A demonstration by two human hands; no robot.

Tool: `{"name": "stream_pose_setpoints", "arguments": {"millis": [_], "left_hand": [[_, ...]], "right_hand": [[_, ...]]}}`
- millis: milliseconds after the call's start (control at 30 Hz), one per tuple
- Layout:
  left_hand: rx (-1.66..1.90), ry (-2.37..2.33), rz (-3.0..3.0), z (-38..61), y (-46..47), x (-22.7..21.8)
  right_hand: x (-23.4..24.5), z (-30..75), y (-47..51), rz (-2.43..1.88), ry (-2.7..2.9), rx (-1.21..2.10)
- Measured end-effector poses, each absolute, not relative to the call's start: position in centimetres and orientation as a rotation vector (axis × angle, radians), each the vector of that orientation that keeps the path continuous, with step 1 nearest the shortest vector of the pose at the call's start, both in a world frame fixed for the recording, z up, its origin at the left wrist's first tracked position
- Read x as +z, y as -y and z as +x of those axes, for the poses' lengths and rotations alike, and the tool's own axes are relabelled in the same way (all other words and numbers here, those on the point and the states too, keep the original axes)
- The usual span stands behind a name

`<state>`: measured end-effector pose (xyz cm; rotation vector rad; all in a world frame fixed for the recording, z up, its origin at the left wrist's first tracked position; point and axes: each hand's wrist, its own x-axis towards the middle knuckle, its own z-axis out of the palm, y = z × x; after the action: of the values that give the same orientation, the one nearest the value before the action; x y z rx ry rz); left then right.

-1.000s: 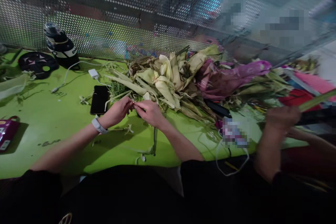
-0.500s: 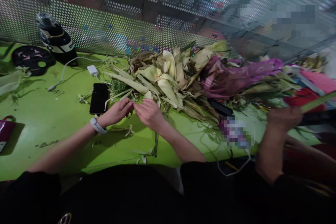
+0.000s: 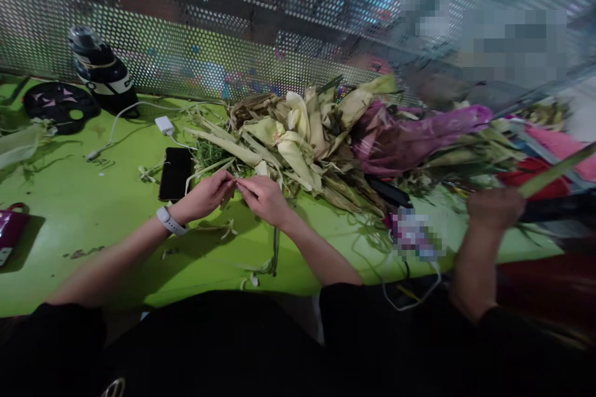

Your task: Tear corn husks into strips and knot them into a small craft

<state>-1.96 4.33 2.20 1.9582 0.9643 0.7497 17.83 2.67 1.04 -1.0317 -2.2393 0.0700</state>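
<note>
The left hand [image 3: 209, 193] and right hand [image 3: 266, 200] pinch narrow, contents too small to tell; slack fingertips could lose any piece among the far husks [image 3: 298, 158].

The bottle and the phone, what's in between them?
A small white block and white cable lie between the bottle and the phone, in the head view.

one head-worn view; looks forward and down, close over the hands [image 3: 266, 197] and green table [image 3: 116, 217]

Partial lettering [image 3: 126, 82] on a bottle [image 3: 105, 77], dark scrawls [image 3: 84, 254] on a green table [image 3: 51, 214], none legible
</note>
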Motion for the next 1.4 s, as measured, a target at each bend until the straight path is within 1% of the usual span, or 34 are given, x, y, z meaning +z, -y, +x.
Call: {"name": "stream_pose_setpoints", "arguments": {"millis": [133,267,433,567,700,833,900,967,1033,1133,1300,1400], "left_hand": [[0.769,-1.030,1.997,-2.2,-4.2,2.8],[0.768,-1.000,1.779,-2.0,-4.0,2.9],[0.783,-0.884,1.567,-2.0,-4.3,2.5],[0.753,-0.957,1.811,-2.5,-4.5,2.6],[0.806,-1.084,2.111,-3.4,-5.0,3.3],[0.907,-1.414,2.103,-5.1,-6.5,3.7],[0.931,-1.477,2.149,-5.7,-7.2,3.6],[0.962,-1.363,2.135,-5.7,-7.3,3.4],[0.921,-1.145,1.959,-5.1,-6.9,3.0],[0.685,-0.863,1.685,-3.4,-5.7,2.3],[0.750,-0.827,1.556,-2.0,-4.8,1.4],[0.764,-0.827,1.572,-2.1,-4.7,1.8]], "right_hand": [[0.9,17.9,-2.7,-1.037,2.268,0.080],[0.9,17.7,-2.4,-1.087,2.232,0.062],[1.4,17.6,-2.1,-1.166,2.113,0.223],[1.7,17.7,-2.2,-1.213,2.074,0.302],[1.7,18.1,-2.4,-1.279,2.020,0.379],[2.1,18.4,-2.6,-1.300,1.947,0.460],[2.3,18.4,-2.5,-1.297,1.917,0.550],[2.4,18.3,-2.4,-1.281,1.874,0.698],[2.4,18.1,-2.4,-1.247,1.812,0.850],[2.0,17.9,-2.4,-1.213,1.739,0.953],[1.7,17.7,-2.3,-1.208,1.776,0.839],[1.9,17.7,-2.2,-1.202,1.874,0.664]]}}
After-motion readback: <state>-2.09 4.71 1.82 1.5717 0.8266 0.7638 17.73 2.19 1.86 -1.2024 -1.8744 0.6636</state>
